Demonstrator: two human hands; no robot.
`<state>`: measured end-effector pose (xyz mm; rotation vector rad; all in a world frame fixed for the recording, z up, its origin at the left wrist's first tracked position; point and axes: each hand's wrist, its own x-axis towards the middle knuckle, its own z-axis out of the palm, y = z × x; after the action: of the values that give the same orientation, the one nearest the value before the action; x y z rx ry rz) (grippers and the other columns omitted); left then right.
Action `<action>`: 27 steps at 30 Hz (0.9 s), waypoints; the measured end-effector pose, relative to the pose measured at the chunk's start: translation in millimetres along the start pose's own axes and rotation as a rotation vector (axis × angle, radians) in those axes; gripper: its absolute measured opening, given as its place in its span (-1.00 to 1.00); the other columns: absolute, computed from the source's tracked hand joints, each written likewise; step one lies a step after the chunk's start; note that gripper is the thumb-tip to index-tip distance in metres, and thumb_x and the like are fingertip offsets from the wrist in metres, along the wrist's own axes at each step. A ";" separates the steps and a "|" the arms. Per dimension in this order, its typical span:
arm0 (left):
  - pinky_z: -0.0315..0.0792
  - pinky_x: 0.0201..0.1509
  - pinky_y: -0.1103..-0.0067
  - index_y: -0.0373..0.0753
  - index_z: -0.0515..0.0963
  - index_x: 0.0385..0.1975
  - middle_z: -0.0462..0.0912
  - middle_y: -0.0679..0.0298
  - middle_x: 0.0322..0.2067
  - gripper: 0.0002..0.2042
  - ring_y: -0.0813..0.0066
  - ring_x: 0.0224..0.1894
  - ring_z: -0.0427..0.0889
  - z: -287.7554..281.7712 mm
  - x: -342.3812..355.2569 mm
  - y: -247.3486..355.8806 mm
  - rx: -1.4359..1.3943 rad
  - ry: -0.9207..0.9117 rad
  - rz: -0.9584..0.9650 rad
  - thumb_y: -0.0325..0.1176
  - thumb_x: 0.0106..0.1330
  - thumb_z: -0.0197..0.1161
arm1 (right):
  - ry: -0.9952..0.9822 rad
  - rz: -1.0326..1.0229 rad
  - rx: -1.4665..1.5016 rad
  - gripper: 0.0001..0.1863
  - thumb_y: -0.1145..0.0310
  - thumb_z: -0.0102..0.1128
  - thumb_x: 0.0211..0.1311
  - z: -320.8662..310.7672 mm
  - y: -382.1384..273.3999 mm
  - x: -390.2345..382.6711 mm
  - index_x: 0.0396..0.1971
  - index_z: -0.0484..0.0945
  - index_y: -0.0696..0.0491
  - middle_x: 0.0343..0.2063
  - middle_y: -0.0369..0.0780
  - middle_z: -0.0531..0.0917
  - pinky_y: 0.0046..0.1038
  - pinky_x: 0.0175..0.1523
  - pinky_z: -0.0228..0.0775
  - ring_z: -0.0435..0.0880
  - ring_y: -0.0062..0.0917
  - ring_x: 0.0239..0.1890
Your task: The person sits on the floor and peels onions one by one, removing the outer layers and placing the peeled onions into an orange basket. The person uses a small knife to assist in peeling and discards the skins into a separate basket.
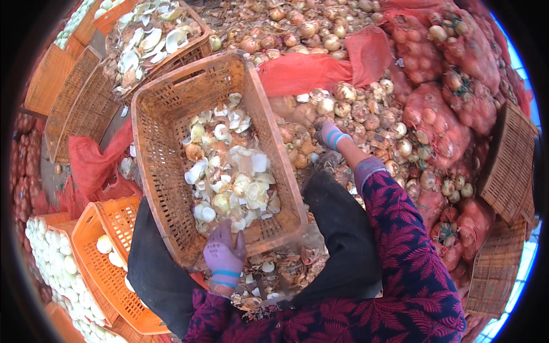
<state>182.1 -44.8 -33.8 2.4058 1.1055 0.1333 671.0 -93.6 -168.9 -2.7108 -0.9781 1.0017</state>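
An orange plastic crate (260, 114) sits tilted between my knees, holding white onion peelings (243, 183) and a few onions. My left hand (226, 251), in a pale purple glove with blue bands, is at the crate's near end. Its fingers point into the crate with the thumb spread apart, and nothing shows in it. My right hand (330, 136), gloved alike, reaches past the crate's right side to a heap of unpeeled onions (372, 114). Its fingertips are dark and partly hidden against the heap, so I cannot tell whether they hold an onion.
Red mesh sacks of onions (432, 114) stand at the right, beside brown crates (506, 166). A red mesh cloth (309, 73) lies across the heap. At the left are an orange crate (94, 251) with peeled onions (104, 244) and another crate of peelings (150, 46). Skins litter the ground.
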 end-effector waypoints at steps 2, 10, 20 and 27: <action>0.53 0.09 0.18 -0.33 0.54 0.09 0.67 -0.02 -0.09 -0.60 -0.06 -0.04 0.63 -1.7 1.6 -0.5 0.008 -0.019 0.021 -0.28 0.32 0.34 | -0.005 0.028 -0.083 -0.60 0.23 0.30 0.20 8.9 -7.2 16.7 -0.12 0.70 0.26 -0.08 0.19 0.71 -0.14 0.15 0.55 0.70 0.01 0.07; 0.53 0.15 0.21 -0.34 0.52 0.14 0.68 -0.03 -0.05 -0.54 -0.06 0.02 0.63 4.6 -0.1 -5.7 -0.046 0.010 0.014 -0.27 0.29 0.37 | -0.131 0.108 0.675 -0.60 0.27 0.29 0.29 -72.8 -31.7 -92.3 0.06 0.59 0.15 -0.59 -0.25 0.60 -0.43 -0.54 0.38 0.54 -0.51 -0.64; 0.26 0.50 0.25 -0.33 0.20 0.46 0.36 -0.09 0.36 -0.01 -0.10 0.42 0.33 -74.4 11.4 34.3 -0.386 0.234 0.429 -0.25 -0.02 0.61 | -0.571 -0.089 0.935 -0.65 0.36 0.24 0.36 -101.5 -137.4 -379.3 0.10 0.55 0.07 -0.59 -0.42 0.51 -0.68 -0.67 0.15 0.39 -0.79 -0.73; 0.42 0.37 0.30 -0.22 0.38 0.27 0.50 0.01 0.20 -0.14 0.01 0.27 0.51 -101.5 -36.6 -15.2 -0.455 0.032 0.336 -0.28 -0.14 0.65 | -0.808 -0.114 0.895 -0.61 0.36 0.22 0.37 -33.1 -197.2 -438.8 0.17 0.53 0.08 -0.56 -0.42 0.51 -0.65 -0.63 0.23 0.40 -0.78 -0.70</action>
<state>118.6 -23.9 52.2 2.1521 0.5908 0.4815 330.6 -195.8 157.0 -1.5049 -0.5029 1.9552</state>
